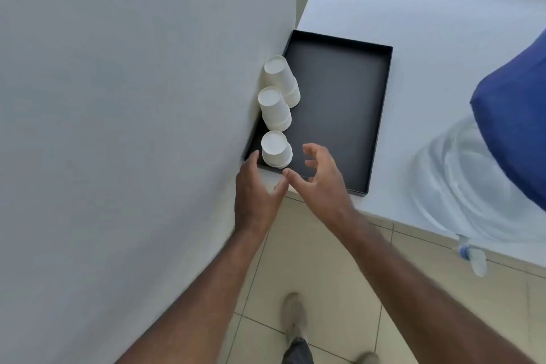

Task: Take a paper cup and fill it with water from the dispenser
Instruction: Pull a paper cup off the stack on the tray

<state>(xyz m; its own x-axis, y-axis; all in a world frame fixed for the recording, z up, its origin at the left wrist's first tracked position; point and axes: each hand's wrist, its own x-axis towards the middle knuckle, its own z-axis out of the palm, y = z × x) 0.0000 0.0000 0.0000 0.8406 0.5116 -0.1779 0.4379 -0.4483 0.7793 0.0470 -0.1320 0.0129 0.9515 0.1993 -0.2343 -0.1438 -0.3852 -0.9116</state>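
Just ahead of both hands, three stacks of upturned paper cups stand in a row along the wall-side edge of a shallow black tray (pixel 381 115), tucked there, most likely, to keep them from being knocked off the white counter (pixel 428 15). The nearest stack (pixel 276 149) sits between the hands: the left hand (pixel 255 186) is on its wall side, fingers loosely spread and empty, fingertips close beside the base of the stack, while the right hand (pixel 320 177) hovers on the other side, fingers curled wide apart and holding nothing. That two-sided approach suggests one hand will steady the nested stack while the other lifts the top cup free, since paper cups tend to cling together. The middle stack (pixel 274 109) and the far stack (pixel 282 80) lie beyond the fingertips. Well off to the right of the right hand is the water dispenser (pixel 461 174), a clear bottle under a blue cover, its tap (pixel 469 254) overhanging the counter edge so a cup can go beneath it.
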